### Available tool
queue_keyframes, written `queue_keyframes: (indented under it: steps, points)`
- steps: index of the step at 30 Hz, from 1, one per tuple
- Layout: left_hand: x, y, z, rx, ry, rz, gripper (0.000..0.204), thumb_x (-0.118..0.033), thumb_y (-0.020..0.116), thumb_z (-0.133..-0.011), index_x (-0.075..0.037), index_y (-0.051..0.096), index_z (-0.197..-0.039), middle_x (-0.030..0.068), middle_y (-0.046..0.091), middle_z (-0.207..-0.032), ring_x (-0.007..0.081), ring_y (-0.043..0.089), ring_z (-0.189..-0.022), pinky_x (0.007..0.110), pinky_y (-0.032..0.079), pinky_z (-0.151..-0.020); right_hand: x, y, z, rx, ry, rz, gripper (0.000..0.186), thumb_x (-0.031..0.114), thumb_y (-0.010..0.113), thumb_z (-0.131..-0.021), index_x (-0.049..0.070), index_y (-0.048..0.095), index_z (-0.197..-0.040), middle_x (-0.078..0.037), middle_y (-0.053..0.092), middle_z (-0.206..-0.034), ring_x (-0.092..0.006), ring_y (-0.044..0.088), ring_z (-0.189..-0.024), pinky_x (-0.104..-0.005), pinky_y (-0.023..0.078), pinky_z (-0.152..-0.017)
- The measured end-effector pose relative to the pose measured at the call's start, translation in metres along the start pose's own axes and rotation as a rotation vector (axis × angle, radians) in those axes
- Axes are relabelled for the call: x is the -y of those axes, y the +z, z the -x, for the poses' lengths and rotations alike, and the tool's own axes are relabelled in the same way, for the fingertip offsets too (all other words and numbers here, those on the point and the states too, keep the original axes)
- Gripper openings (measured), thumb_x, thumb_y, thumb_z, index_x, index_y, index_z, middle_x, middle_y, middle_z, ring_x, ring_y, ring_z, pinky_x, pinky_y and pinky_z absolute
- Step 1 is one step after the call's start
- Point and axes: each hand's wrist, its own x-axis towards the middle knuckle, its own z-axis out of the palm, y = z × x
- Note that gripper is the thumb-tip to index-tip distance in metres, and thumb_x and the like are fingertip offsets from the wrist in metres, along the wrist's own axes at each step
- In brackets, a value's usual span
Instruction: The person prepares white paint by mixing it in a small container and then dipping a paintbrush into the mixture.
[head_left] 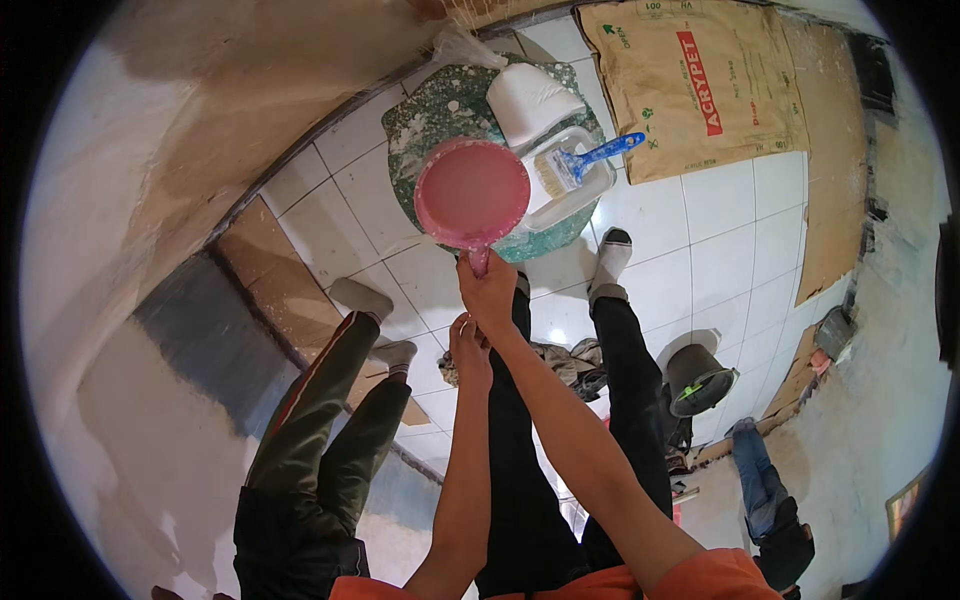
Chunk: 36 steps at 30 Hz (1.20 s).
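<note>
Presently, the dipper [472, 195] is positioned directly ahead of the hands, over the spattered green surface [405, 165]; contact between the two cannot be confirmed. Its long axis runs nearly straight away from the body: cup outward, handle inward.

The right hand [487, 292] is nearer and is closed around the handle. The left hand [468, 352] is just behind it, fingers curled near the right wrist; whether it touches the wrist or holds anything cannot be determined.

Right of the cup is the tray [572, 211], with the brush [570, 168] lying across it, blue handle pointing outward and to the right. A white object [532, 104] is beyond the tray. Farther right is the paper sack [635, 60]; the bucket [690, 364] is nearer the body.
</note>
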Motion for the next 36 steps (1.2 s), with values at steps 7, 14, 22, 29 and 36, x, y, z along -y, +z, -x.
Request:
queue_keyframes:
  steps: [7, 14, 22, 29, 36]
  points:
    - [-0.01, 0.012, 0.0, 0.045, -0.01, 0.002, 0.019, -0.012, 0.054, -0.095, -0.007, 0.048, -0.113, 0.0021, 0.058, -0.094, 0.0105, 0.056, -0.08, 0.026, 0.043, -0.068, 0.0, 0.003, 0.001, -0.024, 0.003, -0.039, 0.022, 0.011, 0.065, -0.085, 0.0, 0.054, -0.07, 0.0, 0.043, -0.05, -0.006, 0.036, -0.049, -0.0281, 0.032, -0.045]
    - [-0.004, 0.007, -0.007, 0.069, 0.006, -0.014, 0.015, -0.013, 0.055, -0.095, -0.008, 0.05, -0.109, 0.0009, 0.057, -0.09, 0.0081, 0.053, -0.074, 0.024, 0.042, -0.065, 0.001, 0.0, -0.003, 0.02, 0.12, -0.033, 0.016, 0.012, 0.066, -0.083, -0.002, 0.059, -0.076, -0.007, 0.05, -0.051, -0.0111, 0.046, -0.047, -0.0321, 0.039, -0.048]
    - [-0.005, 0.016, -0.001, 0.058, -0.032, -0.017, 0.014, -0.014, 0.055, -0.095, -0.008, 0.052, -0.107, 0.0006, 0.058, -0.09, 0.0076, 0.056, -0.076, 0.025, 0.043, -0.064, 0.0, -0.002, -0.008, -0.012, 0.115, -0.059, 0.019, 0.013, 0.065, -0.083, -0.002, 0.059, -0.073, -0.008, 0.05, -0.051, -0.0103, 0.042, -0.048, -0.0312, 0.039, -0.049]
    - [-0.009, 0.01, -0.01, 0.089, -0.023, -0.015, 0.014, -0.016, 0.056, -0.094, -0.01, 0.053, -0.107, -0.0009, 0.056, -0.084, 0.0075, 0.053, -0.072, 0.024, 0.04, -0.064, 0.001, -0.002, -0.009, -0.021, 0.139, -0.044, 0.02, 0.014, 0.065, -0.082, -0.002, 0.058, -0.072, -0.01, 0.049, -0.052, -0.0124, 0.042, -0.048, -0.0322, 0.038, -0.049]
    - [-0.021, 0.017, -0.003, 0.124, 0.006, -0.046, 0.013, -0.016, 0.056, -0.094, -0.01, 0.054, -0.106, 0.0, 0.059, -0.088, 0.0079, 0.054, -0.075, 0.025, 0.041, -0.066, 0.002, -0.005, -0.012, -0.013, 0.161, -0.051, 0.02, 0.014, 0.065, -0.081, -0.002, 0.059, -0.072, -0.011, 0.051, -0.053, -0.0143, 0.045, -0.048, -0.0337, 0.039, -0.049]
